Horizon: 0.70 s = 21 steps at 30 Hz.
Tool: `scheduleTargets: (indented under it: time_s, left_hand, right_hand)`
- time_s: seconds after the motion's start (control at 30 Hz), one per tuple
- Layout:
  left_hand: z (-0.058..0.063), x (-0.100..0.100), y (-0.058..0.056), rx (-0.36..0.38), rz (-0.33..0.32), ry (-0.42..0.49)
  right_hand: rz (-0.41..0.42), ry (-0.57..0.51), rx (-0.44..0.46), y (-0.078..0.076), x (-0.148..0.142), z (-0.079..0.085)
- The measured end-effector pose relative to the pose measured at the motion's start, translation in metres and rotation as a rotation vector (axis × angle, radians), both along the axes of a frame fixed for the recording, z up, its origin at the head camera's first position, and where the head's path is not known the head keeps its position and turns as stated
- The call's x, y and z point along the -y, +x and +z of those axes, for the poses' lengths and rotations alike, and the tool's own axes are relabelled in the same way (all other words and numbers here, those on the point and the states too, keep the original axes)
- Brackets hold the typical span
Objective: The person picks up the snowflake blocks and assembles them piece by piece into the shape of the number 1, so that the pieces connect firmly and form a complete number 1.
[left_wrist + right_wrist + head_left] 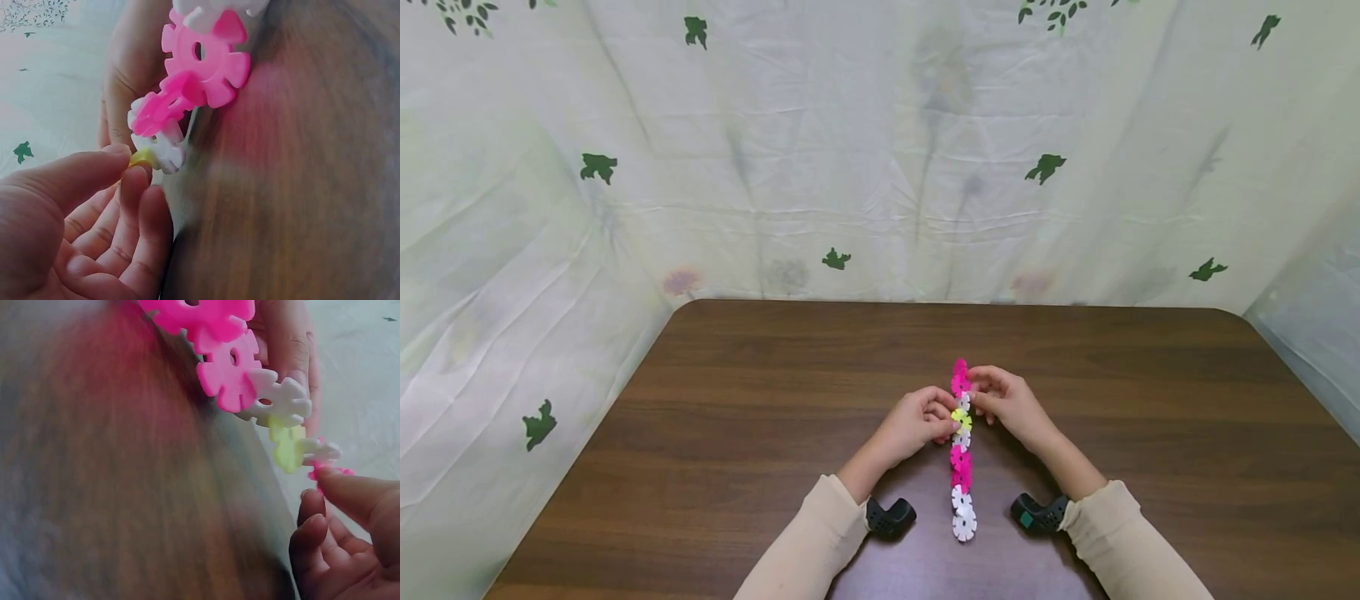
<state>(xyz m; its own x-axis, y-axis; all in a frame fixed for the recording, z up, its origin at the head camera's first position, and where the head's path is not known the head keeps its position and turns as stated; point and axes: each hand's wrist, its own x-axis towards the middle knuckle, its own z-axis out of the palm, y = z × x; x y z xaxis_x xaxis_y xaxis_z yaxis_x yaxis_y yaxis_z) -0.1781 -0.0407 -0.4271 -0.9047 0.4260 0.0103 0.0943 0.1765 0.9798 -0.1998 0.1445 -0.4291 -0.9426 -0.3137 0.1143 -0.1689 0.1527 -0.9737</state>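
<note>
A chain of notched plastic snowflake discs, in pink, white and yellow, runs lengthwise between the two hands. Between thumb and index finger the left hand pinches the yellow disc; its other fingers are curled. The right hand is on the chain's farther part, pinching a pink disc beyond a white disc. Two white discs form the end nearest the person. In the wrist views the chain is held above the tabletop, and the fingers partly cover the pinched discs.
The brown wooden table has rounded far corners. Behind it hangs a pale cloth with green bird shapes. A black wrist camera sits at the left cuff, and another black wrist camera at the right cuff.
</note>
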Motion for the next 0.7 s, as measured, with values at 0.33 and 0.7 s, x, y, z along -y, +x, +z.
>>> scheduleTargets:
  time_s: [0.33,0.7]
  left_hand:
    - [0.03,0.005,0.015,0.007,0.001,-0.082]
    - [0.013,0.003,0.005,0.006,0.028,-0.079]
  right_hand:
    - [0.056,0.105,0.045,0.0,-0.001,-0.001]
    - [0.038,0.128,0.065,0.0,-0.006,0.007]
